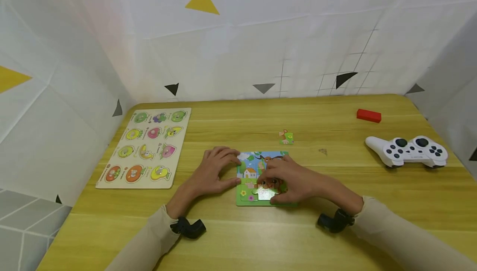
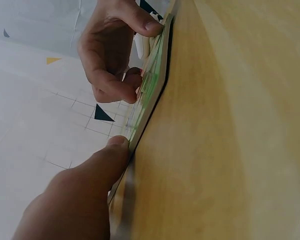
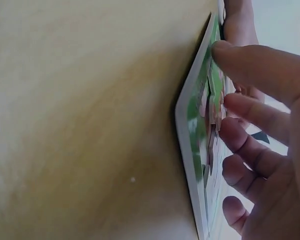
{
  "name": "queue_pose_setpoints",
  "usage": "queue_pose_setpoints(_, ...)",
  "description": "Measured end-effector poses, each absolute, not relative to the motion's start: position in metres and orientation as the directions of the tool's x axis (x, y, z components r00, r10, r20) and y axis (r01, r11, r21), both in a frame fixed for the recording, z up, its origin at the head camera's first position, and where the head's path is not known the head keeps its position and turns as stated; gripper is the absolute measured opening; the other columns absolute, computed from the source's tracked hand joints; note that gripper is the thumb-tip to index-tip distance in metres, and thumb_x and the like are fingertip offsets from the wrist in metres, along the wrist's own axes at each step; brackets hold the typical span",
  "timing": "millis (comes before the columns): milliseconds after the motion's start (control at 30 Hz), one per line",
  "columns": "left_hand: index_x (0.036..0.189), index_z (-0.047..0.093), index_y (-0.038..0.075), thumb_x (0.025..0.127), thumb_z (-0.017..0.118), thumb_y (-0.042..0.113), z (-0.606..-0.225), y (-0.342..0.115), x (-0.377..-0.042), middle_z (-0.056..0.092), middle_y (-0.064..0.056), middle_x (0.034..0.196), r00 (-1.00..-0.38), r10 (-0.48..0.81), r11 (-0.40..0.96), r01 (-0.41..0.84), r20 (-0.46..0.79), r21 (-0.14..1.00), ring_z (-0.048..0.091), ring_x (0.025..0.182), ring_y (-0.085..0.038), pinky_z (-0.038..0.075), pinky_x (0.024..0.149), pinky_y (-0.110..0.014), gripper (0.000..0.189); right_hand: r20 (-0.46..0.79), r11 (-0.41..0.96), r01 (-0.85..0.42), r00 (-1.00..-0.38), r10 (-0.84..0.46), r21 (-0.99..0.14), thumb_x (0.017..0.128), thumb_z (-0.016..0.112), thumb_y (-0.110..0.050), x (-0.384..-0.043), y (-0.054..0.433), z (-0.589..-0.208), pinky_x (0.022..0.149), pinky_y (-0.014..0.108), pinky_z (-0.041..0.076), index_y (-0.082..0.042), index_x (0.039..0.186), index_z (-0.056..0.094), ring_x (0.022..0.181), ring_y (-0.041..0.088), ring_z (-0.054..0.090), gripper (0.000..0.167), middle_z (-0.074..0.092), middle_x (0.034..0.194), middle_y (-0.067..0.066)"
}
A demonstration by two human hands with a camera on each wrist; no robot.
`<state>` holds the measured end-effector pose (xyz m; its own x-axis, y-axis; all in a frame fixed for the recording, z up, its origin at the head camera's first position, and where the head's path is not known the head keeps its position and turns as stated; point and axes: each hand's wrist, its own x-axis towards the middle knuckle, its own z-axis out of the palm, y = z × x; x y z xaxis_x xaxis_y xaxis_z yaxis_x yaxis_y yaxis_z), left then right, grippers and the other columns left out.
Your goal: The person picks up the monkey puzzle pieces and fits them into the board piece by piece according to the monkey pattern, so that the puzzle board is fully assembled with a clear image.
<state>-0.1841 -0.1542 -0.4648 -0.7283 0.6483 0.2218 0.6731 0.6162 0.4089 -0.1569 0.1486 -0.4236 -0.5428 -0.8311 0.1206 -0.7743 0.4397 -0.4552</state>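
Observation:
A jigsaw puzzle board (image 1: 250, 173) with a green border lies on the table, showing a small house and a brown animal. At its left edge rests my left hand (image 1: 213, 171), thumb and fingertips apart and touching the rim. My right hand (image 1: 296, 180) arches over the board's right side. Its thumb touches the green border and its index fingertip is on a puzzle piece (image 3: 216, 107) that sits raised above the others. Other fingers hover just over the picture, hiding part of it. A loose puzzle piece (image 1: 286, 138) lies beyond the board.
A fruit peg board (image 1: 179, 145) lies at the left on the wooden table (image 1: 231, 238). To the right are a white game controller (image 1: 408, 152) and a red block (image 1: 369, 116). Patterned white cloth (image 1: 223, 64) stands behind the table.

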Motion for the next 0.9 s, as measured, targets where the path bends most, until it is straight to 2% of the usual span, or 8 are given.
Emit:
queue_pose_setpoints(267, 0.121, 0.064, 0.031, 0.091, 0.067, 0.057, -0.4646, -0.1542, -0.1841, 0.052, 0.007, 0.149, -0.734, 0.647, 0.622, 0.666, 0.209, 0.413, 0.039, 0.141, -0.017, 0.03, 0.105, -0.048, 0.04, 0.16, 0.413, -0.781, -0.534, -0.83, -0.468, 0.085, 0.083, -0.029, -0.156, 0.1461, -0.4227, 0.084, 0.036, 0.028, -0.029, 0.112, 0.076, 0.084, 0.005, 0.05, 0.027, 0.059, 0.087, -0.013)
queue_pose_setpoints(533, 0.121, 0.064, 0.031, 0.091, 0.067, 0.058, -0.4649, -0.1538, -0.1851, 0.052, 0.007, 0.149, -0.732, 0.648, 0.62, 0.667, 0.211, 0.412, 0.039, 0.141, -0.016, 0.03, 0.104, -0.047, 0.041, 0.093, 0.45, -0.75, -0.556, -0.826, -0.485, 0.086, 0.083, -0.027, -0.1542, 0.143, -0.4212, 0.086, 0.039, 0.029, -0.027, 0.115, 0.077, 0.08, 0.003, 0.052, 0.029, 0.062, 0.088, -0.015)
queue_pose_setpoints(900, 0.121, 0.064, 0.03, 0.091, 0.067, 0.057, -0.4642, -0.1539, -0.1847, 0.052, 0.007, 0.149, -0.732, 0.648, 0.619, 0.667, 0.211, 0.414, 0.039, 0.142, -0.017, 0.03, 0.105, -0.048, 0.04, 0.084, 0.454, -0.741, -0.561, -0.824, -0.496, 0.085, 0.083, -0.027, -0.1535, 0.1427, -0.4214, 0.088, 0.041, 0.03, -0.027, 0.114, 0.077, 0.083, 0.004, 0.052, 0.03, 0.065, 0.093, -0.015)
